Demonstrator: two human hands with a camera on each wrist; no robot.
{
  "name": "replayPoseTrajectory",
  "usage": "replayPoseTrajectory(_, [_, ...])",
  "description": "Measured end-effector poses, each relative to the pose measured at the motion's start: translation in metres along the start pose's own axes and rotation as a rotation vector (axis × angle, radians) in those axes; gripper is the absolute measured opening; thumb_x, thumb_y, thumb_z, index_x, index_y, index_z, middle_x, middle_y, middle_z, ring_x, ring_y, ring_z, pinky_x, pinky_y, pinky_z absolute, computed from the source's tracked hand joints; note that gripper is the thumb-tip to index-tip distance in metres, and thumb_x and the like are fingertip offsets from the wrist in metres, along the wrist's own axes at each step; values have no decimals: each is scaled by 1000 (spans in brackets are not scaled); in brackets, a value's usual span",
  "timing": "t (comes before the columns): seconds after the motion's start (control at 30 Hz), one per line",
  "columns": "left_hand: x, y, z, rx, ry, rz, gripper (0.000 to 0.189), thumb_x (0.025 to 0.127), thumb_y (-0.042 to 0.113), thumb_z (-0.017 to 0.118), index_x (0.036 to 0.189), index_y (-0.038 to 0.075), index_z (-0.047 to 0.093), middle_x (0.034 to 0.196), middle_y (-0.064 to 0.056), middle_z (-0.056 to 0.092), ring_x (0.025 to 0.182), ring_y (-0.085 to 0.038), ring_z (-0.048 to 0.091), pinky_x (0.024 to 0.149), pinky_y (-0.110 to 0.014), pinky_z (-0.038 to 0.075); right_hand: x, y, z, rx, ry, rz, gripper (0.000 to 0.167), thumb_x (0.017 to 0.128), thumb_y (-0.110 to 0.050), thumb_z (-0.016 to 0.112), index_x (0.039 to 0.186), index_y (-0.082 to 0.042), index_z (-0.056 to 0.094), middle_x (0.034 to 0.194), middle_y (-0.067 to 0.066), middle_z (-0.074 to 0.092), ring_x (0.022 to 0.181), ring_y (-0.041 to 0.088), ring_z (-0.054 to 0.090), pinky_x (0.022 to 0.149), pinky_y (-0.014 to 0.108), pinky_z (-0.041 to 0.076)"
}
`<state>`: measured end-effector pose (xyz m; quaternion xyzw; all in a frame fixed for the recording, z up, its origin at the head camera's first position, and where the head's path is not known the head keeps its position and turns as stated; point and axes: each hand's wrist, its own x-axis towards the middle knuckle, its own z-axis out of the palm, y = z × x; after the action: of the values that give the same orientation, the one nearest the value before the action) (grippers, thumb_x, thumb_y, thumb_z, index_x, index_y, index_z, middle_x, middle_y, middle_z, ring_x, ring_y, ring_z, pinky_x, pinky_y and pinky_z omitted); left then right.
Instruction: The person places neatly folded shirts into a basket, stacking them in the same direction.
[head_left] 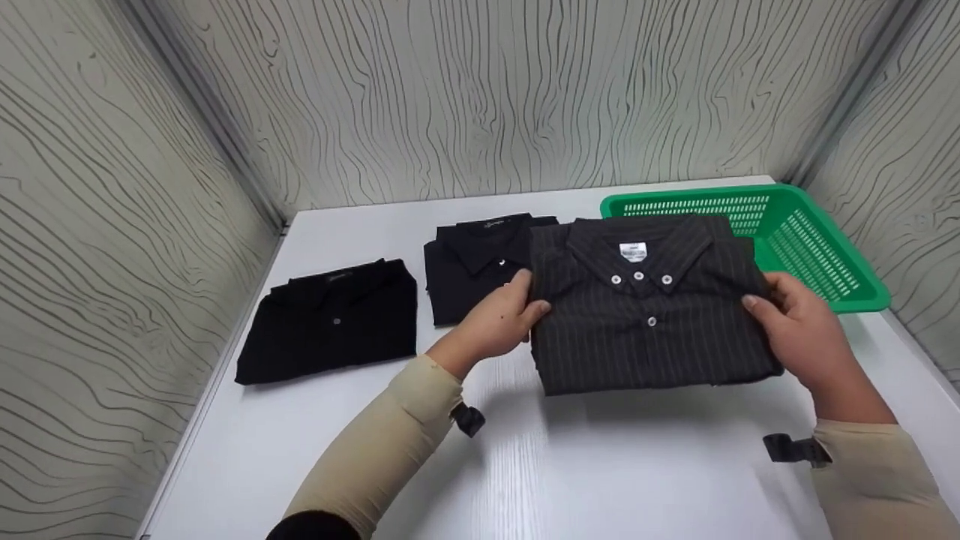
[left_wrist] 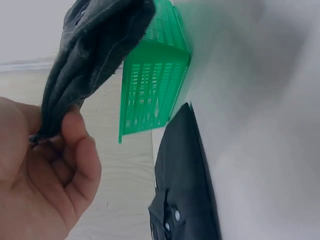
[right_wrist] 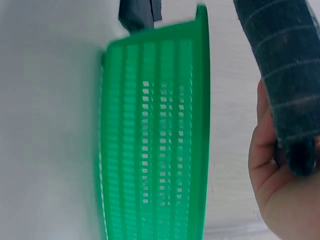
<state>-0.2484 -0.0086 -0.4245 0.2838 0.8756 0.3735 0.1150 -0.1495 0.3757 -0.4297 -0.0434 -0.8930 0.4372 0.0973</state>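
Observation:
A folded dark shirt (head_left: 652, 337) with thin pinstripes, white buttons and a white neck label is held up over the table, collar toward the far side. My left hand (head_left: 499, 319) pinches its left edge between thumb and fingers. The right edge is gripped by my right hand (head_left: 806, 334), thumb on top. In the left wrist view the shirt (left_wrist: 95, 55) hangs from the curled fingers (left_wrist: 80, 150). The right wrist view shows the striped fabric (right_wrist: 285, 65) over the right palm.
A green perforated basket (head_left: 847, 255) stands at the back right, partly hidden by the held shirt. A folded black shirt (head_left: 330, 330) lies at the left of the white table (head_left: 480, 480). Another dark folded shirt (head_left: 465, 277) lies behind my left hand. Patterned walls enclose the table.

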Motion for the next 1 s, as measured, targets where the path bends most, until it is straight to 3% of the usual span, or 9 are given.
replayPoseTrajectory(0.2, [24,14,11,59,15,4,29,108,33,50,125,11,42,95,-3,63,83,-12,63,79,-33,49,9,7,-21,-43,60,12,40,106,-34,53,133,-4,54,103,-10,63,83,9,59,65,23,48])
replayPoseTrajectory(0.43, [46,27,17,14,1,13,32,106,30,54,128,10,42,98,-3,62,85,-13,63,78,-30,50,23,12,-36,-84,102,21,45,106,-36,53,136,-3,54,98,-22,59,83,7,55,66,22,43])
replayPoseTrajectory(0.53, [56,34,17,9,8,8,32,107,29,53,131,10,43,103,-2,61,90,-12,60,82,-29,49,30,13,-40,-92,112,50,48,106,-37,52,139,-2,53,101,-16,60,81,6,54,65,21,44])
replayPoseTrajectory(0.73, [77,49,22,25,41,-26,36,107,29,50,139,13,43,117,-2,62,99,-9,58,89,-28,48,43,11,-48,-167,147,122,57,107,-42,46,145,-1,49,125,17,60,83,3,51,68,23,42])
replayPoseTrajectory(0.83, [87,56,25,45,59,-35,38,108,30,49,141,14,44,120,-1,63,103,-6,58,91,-27,47,48,9,-56,-217,155,131,56,108,-40,42,145,1,47,129,25,57,89,14,53,72,30,41])
replayPoseTrajectory(1.0, [99,65,29,102,86,-59,41,108,32,49,145,16,43,124,3,63,107,-5,58,94,-26,46,58,7,-68,-284,155,147,56,110,-36,37,147,6,43,128,33,52,103,43,51,83,56,43])
